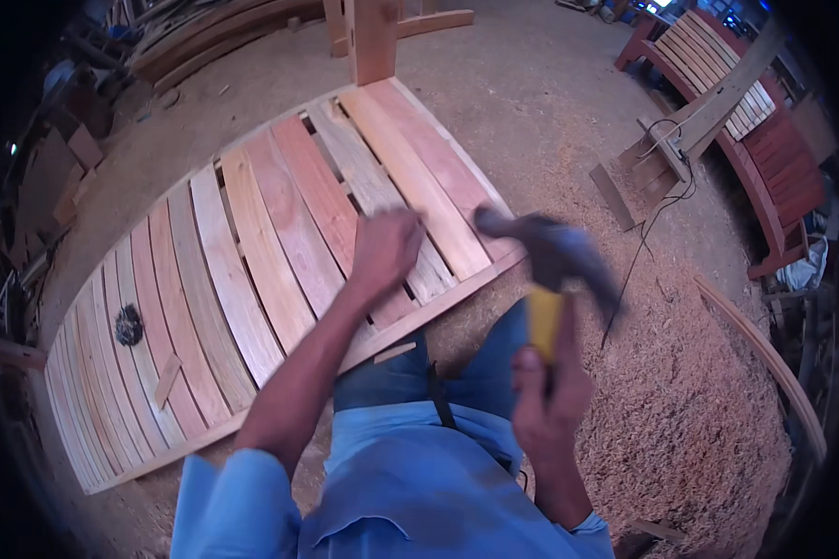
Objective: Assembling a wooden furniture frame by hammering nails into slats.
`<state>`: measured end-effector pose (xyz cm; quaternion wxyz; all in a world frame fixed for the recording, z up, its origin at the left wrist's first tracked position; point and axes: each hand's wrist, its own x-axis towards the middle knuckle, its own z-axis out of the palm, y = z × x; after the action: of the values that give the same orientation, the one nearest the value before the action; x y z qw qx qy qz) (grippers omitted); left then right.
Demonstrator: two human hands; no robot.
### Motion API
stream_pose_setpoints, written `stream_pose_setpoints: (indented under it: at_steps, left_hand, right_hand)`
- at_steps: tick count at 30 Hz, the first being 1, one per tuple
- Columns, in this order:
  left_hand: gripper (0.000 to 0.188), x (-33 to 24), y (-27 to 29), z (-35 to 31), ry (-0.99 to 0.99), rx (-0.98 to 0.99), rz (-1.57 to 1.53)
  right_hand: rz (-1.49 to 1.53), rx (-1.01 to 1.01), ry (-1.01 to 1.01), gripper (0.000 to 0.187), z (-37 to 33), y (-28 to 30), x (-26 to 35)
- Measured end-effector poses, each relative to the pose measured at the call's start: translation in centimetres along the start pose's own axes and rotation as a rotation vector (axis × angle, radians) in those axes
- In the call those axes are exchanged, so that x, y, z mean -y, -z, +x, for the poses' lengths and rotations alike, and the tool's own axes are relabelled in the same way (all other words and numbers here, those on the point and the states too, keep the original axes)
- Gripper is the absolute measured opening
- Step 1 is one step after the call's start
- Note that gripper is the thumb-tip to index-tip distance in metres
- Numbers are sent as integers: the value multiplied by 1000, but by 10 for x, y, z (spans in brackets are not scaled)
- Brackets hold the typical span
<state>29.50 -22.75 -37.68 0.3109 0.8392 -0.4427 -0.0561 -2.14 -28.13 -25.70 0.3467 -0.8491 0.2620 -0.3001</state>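
Observation:
A long panel of wooden slats [268, 238], set on a frame in pale and reddish wood, stretches out in front of me. My right hand [552, 401] grips a claw hammer [576, 253] by its yellow and dark handle. The hammer is raised near the panel's right end, its dark head smeared by motion. Over a greyish slat, my left hand [389, 244] is closed with its fingers pinched together; whatever they hold, if anything, is hidden. Farther left, a dark spiky heap [129, 324], perhaps nails, lies on the slats beside a small loose wood strip [168, 380].
Wood shavings [680, 429] cover the floor at the right, with a curved wooden strip [764, 359] across them. A reddish slatted bench [755, 158] stands at far right, near a wooden stand [653, 172] trailing a dark cable [636, 265]. An upright post [373, 42] rises behind the panel.

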Motion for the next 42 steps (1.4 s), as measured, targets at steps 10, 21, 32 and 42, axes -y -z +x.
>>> stream_pose_setpoints:
  at_steps: [10, 21, 32, 42]
  left_hand:
    - [72, 8, -48, 33, -38, -124, 380]
    - [73, 6, -39, 42, -30, -136, 403]
    - [72, 6, -41, 38, -21, -114, 388]
    - [74, 7, -44, 38, -26, -136, 374]
  right_hand:
    - [-207, 285, -22, 50, -16, -54, -48]
    - [-197, 281, 67, 60, -16, -57, -74]
    - [-203, 362, -31, 56, -17, -58, -64]
    - [-405, 450, 5, 56, -17, -53, -61]
